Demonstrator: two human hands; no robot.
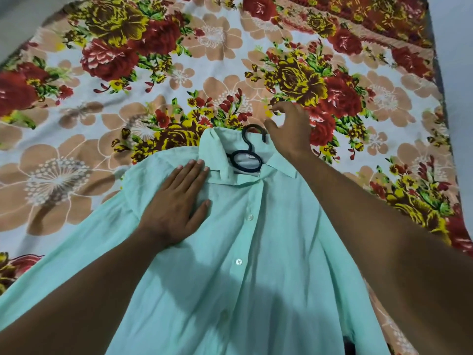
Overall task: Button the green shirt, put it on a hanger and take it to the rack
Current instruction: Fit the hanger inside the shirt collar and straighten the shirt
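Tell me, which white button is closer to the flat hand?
The upper white button on the green shirt; it sits beside the left hand, the other button lower down.

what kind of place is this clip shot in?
Most likely a bedroom at home: the green shirt on a black hanger lies on a bed covered by a floral bedsheet, with no worktable or shop fittings visible.

Green shirt point(256, 252) lies face-up and buttoned on the floral bedsheet point(102, 85), collar toward 12 o'clock; black hanger point(249, 155) sits inside the collar, hook protruding; left hand point(176, 201) presses flat at 9 o'clock of the placket; right hand point(289, 131), fingers curled, loosely open, touches the hook's tip.
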